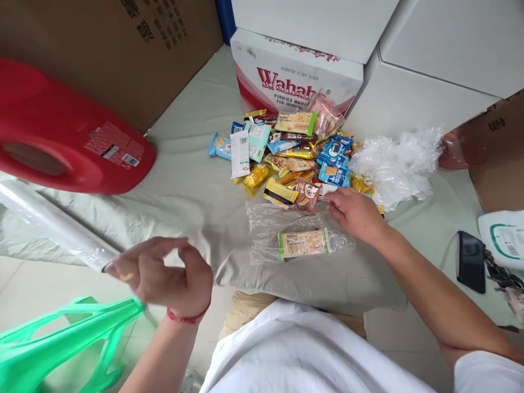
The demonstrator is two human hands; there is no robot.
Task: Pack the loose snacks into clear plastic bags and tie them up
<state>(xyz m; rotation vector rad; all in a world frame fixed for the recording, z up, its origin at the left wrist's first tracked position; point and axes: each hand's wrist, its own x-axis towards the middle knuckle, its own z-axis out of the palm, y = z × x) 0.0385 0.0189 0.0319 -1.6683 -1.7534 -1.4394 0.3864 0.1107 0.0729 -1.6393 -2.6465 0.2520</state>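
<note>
My right hand [356,214] is at the front right of a heap of snack packets [292,153], its fingertips bent onto a white-and-red snack packet [326,189] and covering part of it. A brown wrapped snack [307,195] lies just left of those fingers. In front of the heap, a soda biscuit packet [305,243] with green ends rests in or under a clear plastic bag [262,224] spread on the cloth. My left hand [161,273], slightly blurred, hovers near the table's front edge with loosely curved fingers and no visible object. It overlaps the end of a plastic film roll [61,226].
A large red jug [77,136] lies at the left. Behind the heap stands a Wahaha water carton [295,76]. Crumpled clear plastic [397,166], a phone [470,262] and a white bottle [505,237] are to the right. A green stool [77,338] stands at lower left.
</note>
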